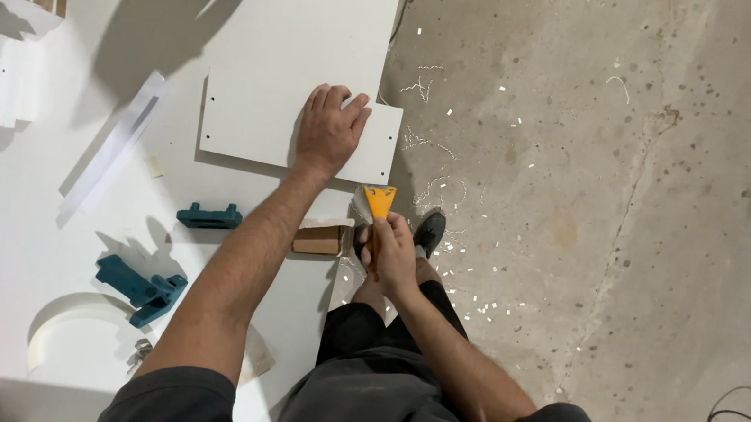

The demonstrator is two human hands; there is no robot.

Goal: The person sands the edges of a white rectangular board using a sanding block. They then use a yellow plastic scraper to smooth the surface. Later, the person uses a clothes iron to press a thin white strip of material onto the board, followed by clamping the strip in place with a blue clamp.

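Here, head view. Item 1: white panel, flat on the white counter near its right edge; judged stiff, light, smooth, best pinned from above. Left hand presses flat on it, fingers spread, grasping nothing. Right hand clenched around a yellow scraper at the counter's edge. Nearby: 2 teal clamps. Concrete floor, littered with shavings.

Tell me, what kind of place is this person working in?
Probably a woodworking or furniture workshop. The left hand presses a small white panel flat on a big white worktable, the right hand holds an orange scraper at its edge, and shavings litter the bare concrete floor.
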